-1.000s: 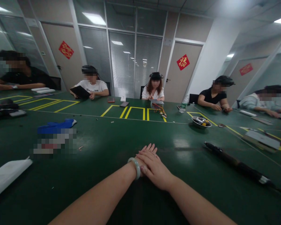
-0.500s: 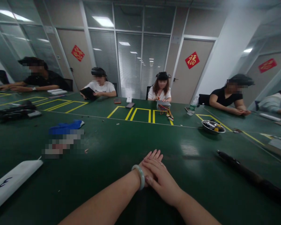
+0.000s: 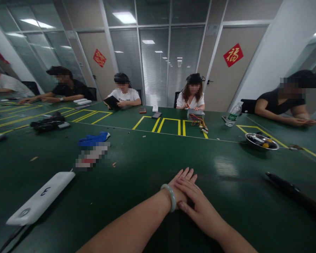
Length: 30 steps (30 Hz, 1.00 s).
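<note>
My left hand (image 3: 184, 175) lies on the green table (image 3: 137, 175) with its fingers stretched out, and a pale green bangle (image 3: 171, 198) circles its wrist. Across the back of it rests my right hand (image 3: 197, 198), fingers extended and a ring on one of them. Part of the left hand is hidden under the right. Neither hand holds an object. To the left lies a white oblong device (image 3: 42, 196) marked 3, with a dark cable at its near end. A long black object (image 3: 296, 193) of unclear kind lies to the right.
A blue glove (image 3: 93, 139) and black gear (image 3: 48, 122) lie at left. Further right are a metal bowl (image 3: 262, 142) with small items and a water bottle (image 3: 234, 115). Several people in headsets sit across the table; bundled colored wires (image 3: 198, 121) lie before one.
The view has turned left, so the table's things appear further right and more of the white device shows. My hands keep the same pose, right over left.
</note>
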Each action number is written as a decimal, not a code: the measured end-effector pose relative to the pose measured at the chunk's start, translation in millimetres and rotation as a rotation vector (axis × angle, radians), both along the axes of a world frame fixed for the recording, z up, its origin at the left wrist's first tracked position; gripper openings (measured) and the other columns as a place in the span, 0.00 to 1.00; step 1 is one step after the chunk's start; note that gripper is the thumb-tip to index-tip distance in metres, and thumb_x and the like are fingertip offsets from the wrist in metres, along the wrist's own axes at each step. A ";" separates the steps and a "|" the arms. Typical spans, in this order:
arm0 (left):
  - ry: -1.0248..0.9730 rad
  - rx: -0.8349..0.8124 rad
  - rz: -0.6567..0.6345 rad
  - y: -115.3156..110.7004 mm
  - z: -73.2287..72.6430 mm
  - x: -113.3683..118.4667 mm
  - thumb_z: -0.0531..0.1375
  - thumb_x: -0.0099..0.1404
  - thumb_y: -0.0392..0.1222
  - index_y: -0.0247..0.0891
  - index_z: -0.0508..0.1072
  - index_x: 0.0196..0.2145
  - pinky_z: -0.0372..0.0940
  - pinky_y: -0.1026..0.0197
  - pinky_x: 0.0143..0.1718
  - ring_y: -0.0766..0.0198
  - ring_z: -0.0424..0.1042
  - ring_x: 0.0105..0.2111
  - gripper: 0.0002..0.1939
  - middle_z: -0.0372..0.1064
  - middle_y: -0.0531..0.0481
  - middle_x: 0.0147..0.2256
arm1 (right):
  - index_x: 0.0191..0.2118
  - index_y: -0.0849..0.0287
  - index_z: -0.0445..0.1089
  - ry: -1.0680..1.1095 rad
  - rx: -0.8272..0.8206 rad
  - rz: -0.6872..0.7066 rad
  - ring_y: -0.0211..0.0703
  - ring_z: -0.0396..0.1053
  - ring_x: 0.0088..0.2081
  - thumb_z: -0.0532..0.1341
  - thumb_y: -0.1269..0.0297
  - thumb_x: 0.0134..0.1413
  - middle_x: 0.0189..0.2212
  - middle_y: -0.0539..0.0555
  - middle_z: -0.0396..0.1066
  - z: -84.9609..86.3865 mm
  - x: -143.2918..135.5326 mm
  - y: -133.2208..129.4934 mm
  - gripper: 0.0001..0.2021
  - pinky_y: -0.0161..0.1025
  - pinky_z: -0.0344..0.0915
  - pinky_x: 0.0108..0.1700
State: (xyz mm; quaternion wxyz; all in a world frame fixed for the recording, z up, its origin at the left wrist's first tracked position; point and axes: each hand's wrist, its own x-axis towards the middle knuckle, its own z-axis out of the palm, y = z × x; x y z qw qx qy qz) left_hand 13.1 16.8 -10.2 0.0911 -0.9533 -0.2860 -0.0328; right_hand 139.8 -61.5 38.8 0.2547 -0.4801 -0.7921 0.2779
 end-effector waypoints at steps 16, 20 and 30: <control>0.024 -0.019 -0.011 0.6 2.1 0.9 0.46 0.67 0.54 0.34 0.42 0.67 0.38 0.48 0.64 0.52 0.28 0.67 0.36 0.33 0.46 0.67 | 0.61 0.48 0.59 0.038 0.023 0.004 0.50 0.50 0.63 0.58 0.51 0.58 0.62 0.54 0.56 2.0 1.7 0.2 0.27 0.56 0.45 0.64; 0.015 -0.053 -0.002 0.9 -2.1 -0.1 0.50 0.65 0.49 0.35 0.39 0.67 0.32 0.47 0.65 0.52 0.26 0.66 0.38 0.29 0.46 0.68 | 0.61 0.49 0.59 0.036 0.064 0.019 0.47 0.51 0.63 0.61 0.53 0.56 0.62 0.53 0.56 9.0 1.6 -3.0 0.27 0.51 0.45 0.65; 0.051 -0.125 -0.045 1.0 8.1 -2.3 0.50 0.62 0.43 0.41 0.47 0.66 0.29 0.45 0.64 0.52 0.26 0.66 0.35 0.30 0.49 0.68 | 0.61 0.50 0.59 0.043 0.070 0.039 0.43 0.53 0.62 0.62 0.56 0.55 0.60 0.51 0.60 19.8 8.8 -1.8 0.28 0.44 0.45 0.64</control>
